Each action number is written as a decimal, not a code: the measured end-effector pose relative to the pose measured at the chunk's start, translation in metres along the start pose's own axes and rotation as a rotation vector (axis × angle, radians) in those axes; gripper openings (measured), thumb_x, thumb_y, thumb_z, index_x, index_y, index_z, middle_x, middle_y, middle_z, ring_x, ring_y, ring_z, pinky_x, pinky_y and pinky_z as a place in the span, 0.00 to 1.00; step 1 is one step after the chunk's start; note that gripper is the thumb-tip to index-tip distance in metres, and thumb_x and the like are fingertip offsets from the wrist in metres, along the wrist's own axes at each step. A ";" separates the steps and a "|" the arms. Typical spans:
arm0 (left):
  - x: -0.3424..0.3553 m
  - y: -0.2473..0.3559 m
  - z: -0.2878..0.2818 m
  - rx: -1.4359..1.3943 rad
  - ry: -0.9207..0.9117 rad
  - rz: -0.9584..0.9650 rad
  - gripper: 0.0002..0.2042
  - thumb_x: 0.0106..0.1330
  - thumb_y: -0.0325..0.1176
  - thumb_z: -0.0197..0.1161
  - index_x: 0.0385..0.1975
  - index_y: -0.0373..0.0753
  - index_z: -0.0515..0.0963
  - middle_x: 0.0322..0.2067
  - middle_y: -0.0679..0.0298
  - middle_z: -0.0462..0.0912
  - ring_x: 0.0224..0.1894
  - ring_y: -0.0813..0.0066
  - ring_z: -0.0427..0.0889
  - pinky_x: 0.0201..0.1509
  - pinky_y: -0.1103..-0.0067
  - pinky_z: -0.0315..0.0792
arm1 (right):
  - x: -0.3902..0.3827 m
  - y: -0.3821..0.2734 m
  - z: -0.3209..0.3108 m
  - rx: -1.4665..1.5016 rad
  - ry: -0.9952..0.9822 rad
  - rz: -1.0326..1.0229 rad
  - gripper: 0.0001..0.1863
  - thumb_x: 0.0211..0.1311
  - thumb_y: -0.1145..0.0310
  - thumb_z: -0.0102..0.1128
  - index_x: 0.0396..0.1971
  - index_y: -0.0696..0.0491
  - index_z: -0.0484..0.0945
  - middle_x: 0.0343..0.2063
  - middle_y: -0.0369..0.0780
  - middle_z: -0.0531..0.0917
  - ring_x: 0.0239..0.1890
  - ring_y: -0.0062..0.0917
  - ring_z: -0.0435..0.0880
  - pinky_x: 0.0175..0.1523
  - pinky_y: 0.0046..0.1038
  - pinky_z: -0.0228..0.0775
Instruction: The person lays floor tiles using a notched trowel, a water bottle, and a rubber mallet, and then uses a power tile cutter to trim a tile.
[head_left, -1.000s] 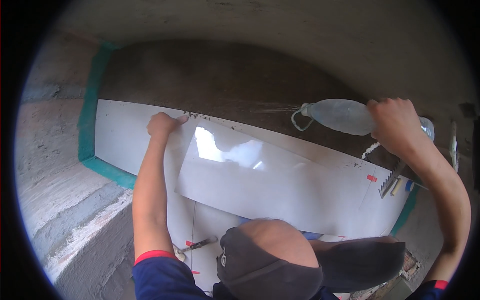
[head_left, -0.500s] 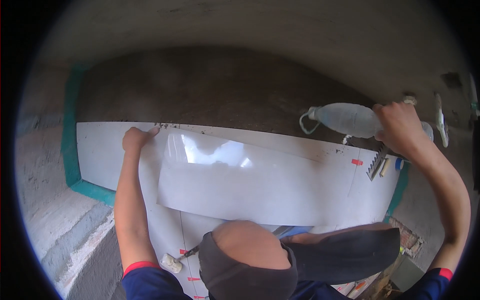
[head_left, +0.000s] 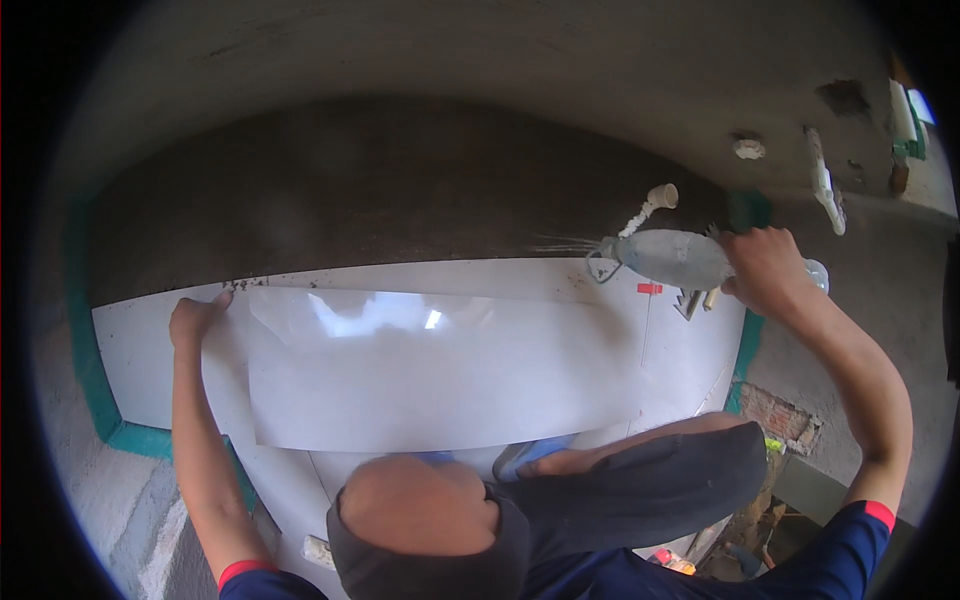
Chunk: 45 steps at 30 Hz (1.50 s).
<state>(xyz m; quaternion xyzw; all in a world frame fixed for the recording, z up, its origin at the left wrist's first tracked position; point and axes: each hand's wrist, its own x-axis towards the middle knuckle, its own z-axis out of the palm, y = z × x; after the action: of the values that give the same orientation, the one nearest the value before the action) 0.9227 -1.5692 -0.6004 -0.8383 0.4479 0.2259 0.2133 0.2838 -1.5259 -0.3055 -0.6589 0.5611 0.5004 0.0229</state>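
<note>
My right hand [head_left: 775, 270] is wrapped around a clear plastic bottle [head_left: 675, 257] held sideways, its neck pointing left. Thin jets of water [head_left: 565, 244] leave the neck toward the dark, damp wall surface [head_left: 400, 190]. At the left, my left hand [head_left: 198, 320] rests against the upper edge of a white tile [head_left: 140, 350]; one digit points right and the other fingers are hidden. A glossy white sheet or tile [head_left: 430, 385] lies loose at a slant between my arms. Dark crumbs [head_left: 245, 284] sit along the tile's upper edge near my left hand.
Beneath the bottle are a red clip [head_left: 650, 288] and part of a notched trowel [head_left: 687, 305]. White pipe ends [head_left: 662, 196] stick out of the wall on the right. Green bands [head_left: 150, 440] line the corners. A mallet's white head [head_left: 318, 551] shows beside my knee.
The view has shifted, so the tiles sit differently in the picture. Jets of water now show at the bottle's neck. The bottle covers more of the notched trowel. My left hand stays at the tile edge.
</note>
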 end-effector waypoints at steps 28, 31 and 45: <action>0.032 -0.018 0.020 0.059 0.040 0.089 0.40 0.47 0.67 0.65 0.39 0.26 0.81 0.42 0.40 0.81 0.50 0.49 0.80 0.55 0.66 0.73 | -0.005 0.059 0.068 -0.095 0.023 0.144 0.05 0.48 0.75 0.62 0.27 0.55 0.84 0.25 0.44 0.85 0.29 0.35 0.87 0.35 0.31 0.78; 0.031 -0.019 0.021 0.091 0.106 0.146 0.41 0.49 0.68 0.62 0.34 0.23 0.81 0.38 0.40 0.82 0.47 0.49 0.81 0.51 0.66 0.74 | -0.003 0.076 0.071 -0.096 0.069 0.164 0.04 0.47 0.74 0.63 0.25 0.55 0.84 0.24 0.44 0.85 0.29 0.35 0.87 0.35 0.32 0.78; 0.036 -0.021 0.022 0.069 0.077 0.133 0.35 0.49 0.63 0.66 0.40 0.30 0.82 0.41 0.42 0.82 0.49 0.49 0.81 0.53 0.66 0.73 | -0.019 0.084 0.108 -0.056 -0.035 0.193 0.05 0.52 0.75 0.61 0.26 0.55 0.85 0.26 0.44 0.86 0.30 0.34 0.87 0.36 0.31 0.80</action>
<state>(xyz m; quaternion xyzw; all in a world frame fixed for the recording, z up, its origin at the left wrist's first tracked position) 0.9537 -1.5698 -0.6349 -0.8070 0.5179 0.1917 0.2096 0.1537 -1.4791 -0.3018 -0.5934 0.6073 0.5272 -0.0343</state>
